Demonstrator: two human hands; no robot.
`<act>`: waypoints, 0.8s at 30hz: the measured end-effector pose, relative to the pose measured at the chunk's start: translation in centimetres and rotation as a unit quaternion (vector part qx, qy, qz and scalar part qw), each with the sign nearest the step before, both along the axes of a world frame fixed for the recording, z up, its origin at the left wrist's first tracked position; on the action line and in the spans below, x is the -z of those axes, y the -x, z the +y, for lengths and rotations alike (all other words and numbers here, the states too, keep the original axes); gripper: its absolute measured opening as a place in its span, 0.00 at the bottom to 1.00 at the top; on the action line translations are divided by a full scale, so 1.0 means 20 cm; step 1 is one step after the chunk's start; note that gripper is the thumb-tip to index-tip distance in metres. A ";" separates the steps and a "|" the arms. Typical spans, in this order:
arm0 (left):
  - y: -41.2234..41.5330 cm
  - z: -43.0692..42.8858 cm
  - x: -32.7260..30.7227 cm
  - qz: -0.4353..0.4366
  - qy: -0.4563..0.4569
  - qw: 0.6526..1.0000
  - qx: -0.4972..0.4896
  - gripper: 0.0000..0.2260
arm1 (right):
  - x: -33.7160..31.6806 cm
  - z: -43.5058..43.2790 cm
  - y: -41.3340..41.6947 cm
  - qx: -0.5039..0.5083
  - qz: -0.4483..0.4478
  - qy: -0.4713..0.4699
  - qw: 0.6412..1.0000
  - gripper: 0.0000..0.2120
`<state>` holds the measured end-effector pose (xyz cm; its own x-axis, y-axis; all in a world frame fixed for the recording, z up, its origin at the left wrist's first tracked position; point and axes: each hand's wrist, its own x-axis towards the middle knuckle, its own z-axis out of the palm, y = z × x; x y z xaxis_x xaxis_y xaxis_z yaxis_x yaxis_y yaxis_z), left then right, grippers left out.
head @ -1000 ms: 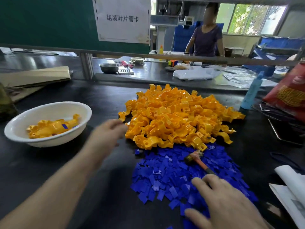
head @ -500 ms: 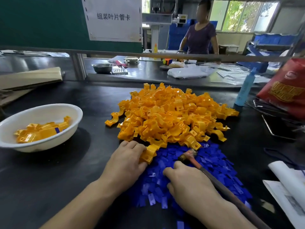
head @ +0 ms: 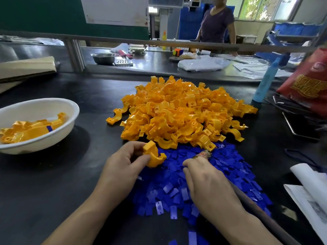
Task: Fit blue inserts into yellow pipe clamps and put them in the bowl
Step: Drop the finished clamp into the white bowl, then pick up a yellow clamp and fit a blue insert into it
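Left grip (head: 123, 167) pinches one yellow clamp (head: 154, 155) above the blue inserts (head: 221, 170), lower centre.
Right grip (head: 210, 184) curled on the inserts, hammer (head: 203, 154) shaft under it, can't tell what it holds; clamp pile (head: 180, 115) mid-frame; white bowl (head: 44, 107) with clamps at left on the surface (head: 44, 183).

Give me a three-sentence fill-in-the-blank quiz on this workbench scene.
1. The left hand holds one ____ pipe clamp.
2. The white bowl sits to the ____ of the clamp pile.
3. The right hand lies over the pile of ____ inserts.
Missing words: yellow; left; blue.
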<state>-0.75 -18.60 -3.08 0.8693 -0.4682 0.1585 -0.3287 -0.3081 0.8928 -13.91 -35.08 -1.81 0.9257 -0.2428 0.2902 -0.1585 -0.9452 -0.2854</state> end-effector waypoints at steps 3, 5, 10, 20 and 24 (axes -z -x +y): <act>0.01 0.00 -0.02 0.086 0.086 0.993 -0.006 0.09 | 0.00 0.00 -0.01 -0.005 -0.030 -0.032 0.999 0.08; 0.01 0.00 -0.03 0.118 0.116 0.986 -0.004 0.09 | 0.00 -0.01 -0.02 -0.004 -0.045 -0.061 0.997 0.07; 0.01 -0.01 -0.03 0.172 0.132 0.976 -0.011 0.05 | 0.01 -0.01 -0.03 0.004 -0.078 -0.117 0.990 0.03; 0.03 -0.03 -0.02 0.216 0.211 0.953 0.028 0.10 | 0.00 -0.02 -0.02 0.032 -0.088 -0.182 0.979 0.10; 0.04 -0.03 -0.01 0.275 0.253 0.927 0.041 0.15 | 0.01 -0.04 -0.03 0.074 -0.053 -0.359 0.929 0.12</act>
<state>-1.48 -19.30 -2.88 0.8485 -0.5230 -0.0804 0.2145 0.2010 0.9558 -13.40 -35.88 -1.93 0.8424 -0.5308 0.0926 -0.2054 -0.4753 -0.8555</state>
